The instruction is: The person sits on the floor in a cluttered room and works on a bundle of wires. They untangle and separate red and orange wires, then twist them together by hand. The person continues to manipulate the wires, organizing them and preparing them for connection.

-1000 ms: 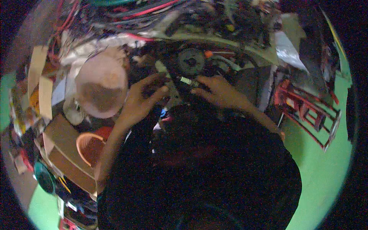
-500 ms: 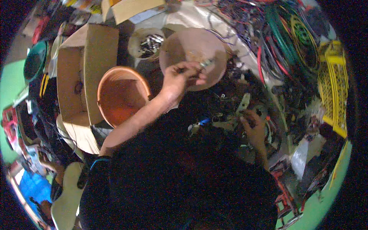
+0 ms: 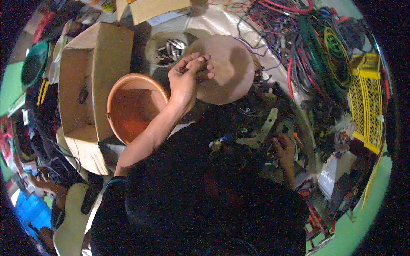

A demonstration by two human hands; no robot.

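- Round beige basin (image 3: 232, 79): located ahead of the person, overlapping the near side of the pale sheet (image 3: 218, 19); interior partly in shadow; the sheet's corners cannot be made out.
- Round tub (image 3: 152, 46): located just beside the basin, at its upper left rim; contains a heap of small metallic pieces (image 3: 173, 50).
- Left hand (image 3: 186, 77): positioned over the left rim of the basin, near the tub; fingers bent and slightly apart, tips toward the basin interior; whether anything is pinched between them, or whether the rim is touched, cannot be told.
- Right hand (image 3: 285, 149): positioned over dark clutter (image 3: 245, 112) of small parts; fingers curled; whether they grip a part cannot be told; a flat pale bracket (image 3: 267, 121) lies just to its left.
- Orange bucket (image 3: 136, 102): mouth upward; left forearm (image 3: 149, 143) crosses in front of its right rim; open cardboard box (image 3: 114, 64) directly to its left.
- Green hoses (image 3: 308, 55): coiled at the sheet's right edge; yellow crate (image 3: 366, 102) with lattice wall farther right.
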